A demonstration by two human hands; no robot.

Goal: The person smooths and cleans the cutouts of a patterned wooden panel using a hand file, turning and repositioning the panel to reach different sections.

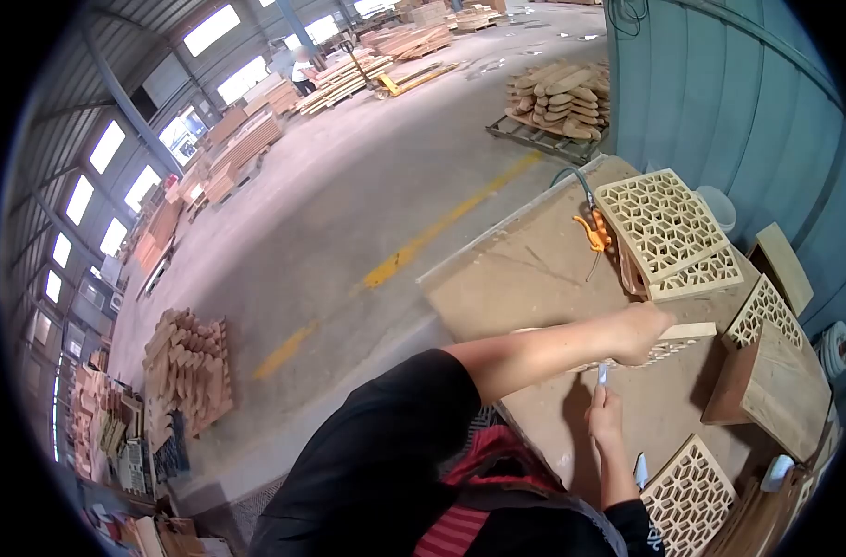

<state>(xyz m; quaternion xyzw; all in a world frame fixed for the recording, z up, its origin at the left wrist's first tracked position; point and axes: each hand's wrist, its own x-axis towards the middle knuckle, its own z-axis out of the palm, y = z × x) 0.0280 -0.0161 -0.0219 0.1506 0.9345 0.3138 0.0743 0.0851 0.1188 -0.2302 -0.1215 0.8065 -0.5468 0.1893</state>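
A wooden lattice panel (692,331) stands on edge on the brown worktable (525,269). My left hand (638,334) is closed over its upper edge, and my left forearm hides part of it. Just below, my right hand (607,415) is wrapped round a small hand tool (602,373), whose pale tip points up at the panel's underside. The tool's exact kind is too small to tell.
Stacked lattice panels (664,223) lie beside an orange air gun (594,232) with a hose. A wooden box (775,381), another lattice panel (690,497) and a white container (717,208) are on the right. Wood stacks (189,376) stand on the floor; a distant person (303,74) is among lumber.
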